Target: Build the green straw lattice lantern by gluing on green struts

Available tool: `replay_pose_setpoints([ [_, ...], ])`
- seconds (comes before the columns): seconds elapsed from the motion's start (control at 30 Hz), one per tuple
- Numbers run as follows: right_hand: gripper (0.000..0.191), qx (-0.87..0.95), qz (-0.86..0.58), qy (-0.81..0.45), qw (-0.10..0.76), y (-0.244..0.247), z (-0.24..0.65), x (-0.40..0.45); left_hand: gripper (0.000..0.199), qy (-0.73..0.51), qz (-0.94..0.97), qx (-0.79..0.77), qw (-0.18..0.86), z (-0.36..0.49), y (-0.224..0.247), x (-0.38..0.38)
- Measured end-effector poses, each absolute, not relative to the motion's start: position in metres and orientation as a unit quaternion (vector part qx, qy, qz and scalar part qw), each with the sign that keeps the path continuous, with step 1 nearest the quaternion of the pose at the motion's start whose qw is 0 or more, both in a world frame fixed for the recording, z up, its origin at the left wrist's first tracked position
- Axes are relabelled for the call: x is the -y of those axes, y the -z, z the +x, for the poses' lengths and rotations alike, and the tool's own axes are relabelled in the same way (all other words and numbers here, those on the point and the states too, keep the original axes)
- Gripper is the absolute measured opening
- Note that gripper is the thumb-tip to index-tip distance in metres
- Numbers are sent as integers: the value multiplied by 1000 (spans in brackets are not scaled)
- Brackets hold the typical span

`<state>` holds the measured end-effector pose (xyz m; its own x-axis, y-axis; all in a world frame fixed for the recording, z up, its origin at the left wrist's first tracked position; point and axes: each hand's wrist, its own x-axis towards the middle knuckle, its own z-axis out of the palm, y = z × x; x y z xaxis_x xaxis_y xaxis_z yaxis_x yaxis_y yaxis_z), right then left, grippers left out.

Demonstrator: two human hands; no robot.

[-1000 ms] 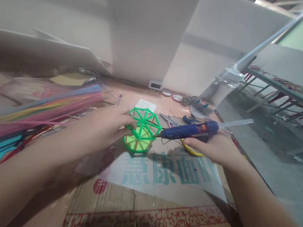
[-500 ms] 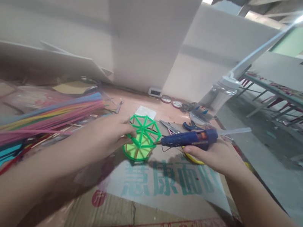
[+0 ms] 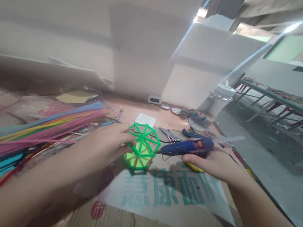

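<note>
A small green frame with spokes (image 3: pixel 142 139) stands in the middle, its round base pale green and its uprights brownish. My left hand (image 3: pixel 120 141) pinches the left edge of its upper ring. On the other side, my right hand (image 3: pixel 213 159) is wrapped round a blue hot glue gun (image 3: pixel 188 147), with a clear glue stick (image 3: pixel 232 139) jutting from its back. The gun's nozzle points left, at or very near the frame's right rim; I cannot tell whether they touch. Beneath the frame lies a white sheet with teal characters (image 3: pixel 168 189).
Colourful pipe cleaners (image 3: pixel 52 124) lie heaped at the left. Scissors (image 3: pixel 169 135) and a yellow ring-shaped thing (image 3: pixel 194 167) are close to the gun. Behind stand a clear bottle (image 3: pixel 213 104) and a small digital display (image 3: pixel 154 99). Cardboard (image 3: pixel 114 222) covers the table's front.
The whole view has shifted, so everything sits slightly lower in the picture. Both hands keep their holds, and the glue gun's nozzle stays beside the frame's right rim.
</note>
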<state>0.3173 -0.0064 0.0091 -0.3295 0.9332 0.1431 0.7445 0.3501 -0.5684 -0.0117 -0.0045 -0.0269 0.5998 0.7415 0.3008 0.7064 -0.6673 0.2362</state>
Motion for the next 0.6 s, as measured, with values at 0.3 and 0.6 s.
replay_pose_setpoints([
  [0.3, 53, 721, -464, -351, 377, 11, 339, -29, 21, -181, 893, -407, 66, -12, 14, 9],
  [0.6, 48, 706, -527, -315, 353, 1, 295, -110, 51, -213, 903, -362, 86, -24, -13, 22],
])
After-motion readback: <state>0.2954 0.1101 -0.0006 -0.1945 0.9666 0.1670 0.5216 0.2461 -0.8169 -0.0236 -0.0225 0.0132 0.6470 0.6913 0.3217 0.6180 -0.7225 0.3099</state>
